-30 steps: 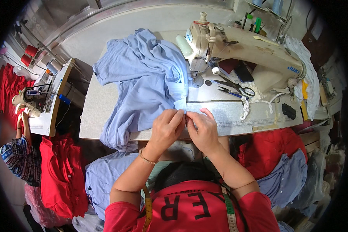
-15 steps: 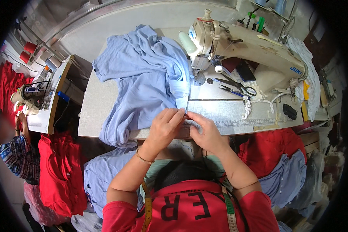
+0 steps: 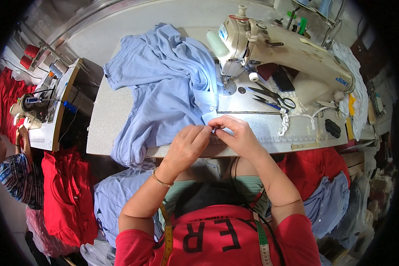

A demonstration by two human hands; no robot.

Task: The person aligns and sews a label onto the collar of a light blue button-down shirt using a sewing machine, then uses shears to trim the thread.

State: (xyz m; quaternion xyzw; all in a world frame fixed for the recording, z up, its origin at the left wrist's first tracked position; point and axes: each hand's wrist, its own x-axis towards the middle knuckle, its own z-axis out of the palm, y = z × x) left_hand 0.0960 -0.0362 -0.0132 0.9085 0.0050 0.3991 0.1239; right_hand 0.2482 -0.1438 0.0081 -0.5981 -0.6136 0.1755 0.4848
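A light blue shirt (image 3: 159,99) lies bunched over the left half of the sewing table, its buttoned front strip running toward me. At the near end of that strip my left hand (image 3: 188,146) is closed, thumb and fingertips pinching the cloth. My right hand (image 3: 237,135) is pressed in from the other side, its fingers curled over the same edge in a pinch. Both sets of fingertips meet just over the table's front edge and hide the bit of cloth between them. Beyond the shirt stands the sewing machine (image 3: 288,53), its needle area beside the strip.
Black scissors (image 3: 277,95) and blue-handled snips (image 3: 270,104) lie right of the needle plate, near a dark phone (image 3: 281,80) and white cord (image 3: 283,126). Red garments (image 3: 68,195) hang at left. A co-worker (image 3: 17,177) sits at another machine (image 3: 29,106).
My right hand's fingers have curled in from a more stretched pose and now pinch at the strip's end. My left hand stays almost in place. The shirt hardly shifts.
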